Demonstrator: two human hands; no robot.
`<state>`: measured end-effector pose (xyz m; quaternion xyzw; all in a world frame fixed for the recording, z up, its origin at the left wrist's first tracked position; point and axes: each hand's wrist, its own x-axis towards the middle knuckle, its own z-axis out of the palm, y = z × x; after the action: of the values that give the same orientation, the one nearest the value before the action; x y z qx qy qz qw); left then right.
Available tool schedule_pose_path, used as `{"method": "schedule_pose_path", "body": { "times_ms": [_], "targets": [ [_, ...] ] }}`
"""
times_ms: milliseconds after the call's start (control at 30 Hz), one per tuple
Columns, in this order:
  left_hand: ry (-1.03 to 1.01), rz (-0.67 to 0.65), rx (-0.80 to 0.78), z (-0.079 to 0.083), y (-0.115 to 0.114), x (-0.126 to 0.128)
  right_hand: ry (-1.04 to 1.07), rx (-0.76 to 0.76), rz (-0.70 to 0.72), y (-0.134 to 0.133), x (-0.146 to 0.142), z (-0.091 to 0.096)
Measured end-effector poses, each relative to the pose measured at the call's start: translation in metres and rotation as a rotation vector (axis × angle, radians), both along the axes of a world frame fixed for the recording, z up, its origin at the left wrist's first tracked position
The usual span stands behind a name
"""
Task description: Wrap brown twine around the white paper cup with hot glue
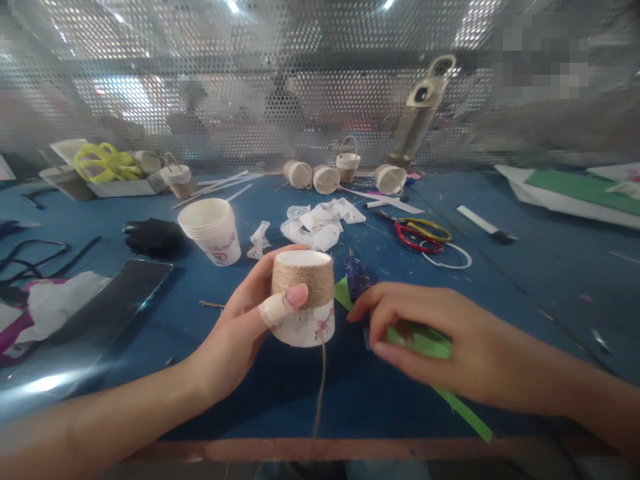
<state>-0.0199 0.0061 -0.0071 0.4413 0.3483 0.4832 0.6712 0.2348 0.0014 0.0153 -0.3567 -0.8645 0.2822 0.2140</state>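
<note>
My left hand [255, 313], with a bandage around its thumb, grips a white paper cup [305, 327] printed with small reddish flowers. Brown twine [315, 273] is wound around the cup's upper part, and a loose end hangs below toward the table edge. Just right of the cup, my right hand [420, 327] is over the table with bent fingers, thumb and fingertips apart. Next to its fingertips lies a dark blue glue gun [357, 277], its rear part hidden by the hand. Green strips [463, 410] lie beneath that hand.
Stacked paper cups [210, 230] and white lace [320, 223] lie beyond my hands. Red-and-yellow-handled scissors [423, 237] rest at right. Several twine-wrapped cups [327, 180] and a clear bottle [417, 117] stand by the perforated metal screen [225, 87]. A dark phone-like slab [95, 313] lies left.
</note>
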Motion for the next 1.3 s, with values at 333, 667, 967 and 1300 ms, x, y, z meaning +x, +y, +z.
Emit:
{"method": "schedule_pose_path", "body": {
  "times_ms": [333, 667, 967, 1300],
  "targets": [
    [0.038, 0.051, 0.003, 0.003, -0.001, 0.001, 0.301, -0.800, 0.263, -0.003, -0.021, 0.017],
    [0.069, 0.025, -0.003, 0.002, 0.001, 0.001, 0.338, -0.526, 0.012, -0.002, -0.020, 0.007],
    [0.146, -0.012, 0.039, 0.002, -0.001, 0.002, 0.243, -0.099, -0.154, -0.002, -0.015, -0.002],
    [0.185, -0.019, 0.058, 0.000, 0.000, 0.002, 0.168, 0.095, -0.183, -0.001, -0.011, -0.013]
  ]
}}
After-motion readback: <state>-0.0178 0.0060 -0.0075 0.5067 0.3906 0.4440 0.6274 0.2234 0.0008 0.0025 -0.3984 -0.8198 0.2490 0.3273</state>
